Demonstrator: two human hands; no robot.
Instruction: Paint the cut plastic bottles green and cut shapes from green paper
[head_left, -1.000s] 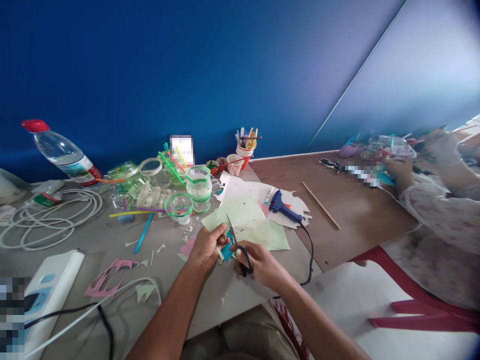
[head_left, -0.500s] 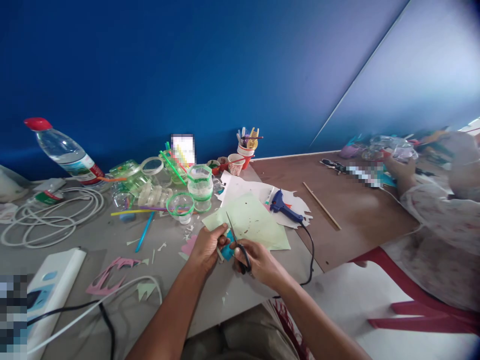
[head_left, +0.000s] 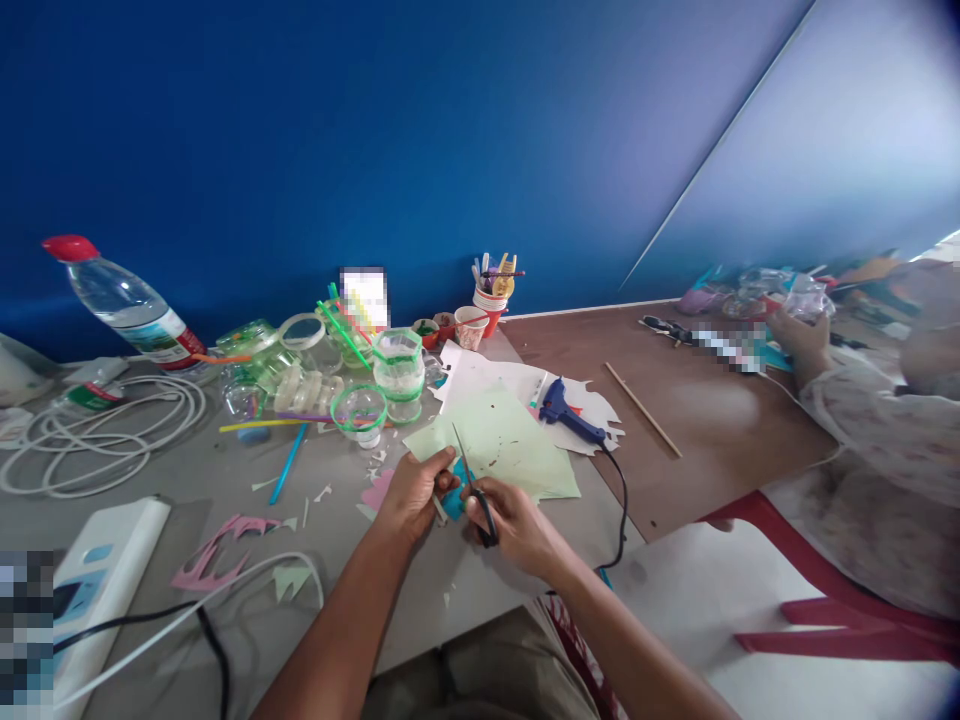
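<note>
My left hand (head_left: 411, 495) pinches a small blue piece of paper (head_left: 455, 498) just above the grey table (head_left: 150, 480). My right hand (head_left: 517, 525) grips black-handled scissors (head_left: 471, 478), fingers through the loops. The blades point up and away and meet the blue paper between both hands. A light green sheet (head_left: 502, 440) lies on the table right behind the hands.
A blue glue gun (head_left: 568, 413) with a black cord lies right of the green sheet. Cut green plastic bottle parts (head_left: 375, 385), straws, cups of tools (head_left: 491, 290), a water bottle (head_left: 124, 300), coiled white cable (head_left: 90, 430) and pink scraps (head_left: 217, 550) crowd the table. Another person (head_left: 885, 430) works at the brown table.
My right hand has closed in slightly toward the left hand with the scissors against the blue paper. The person on the right has shifted their hands a little.
</note>
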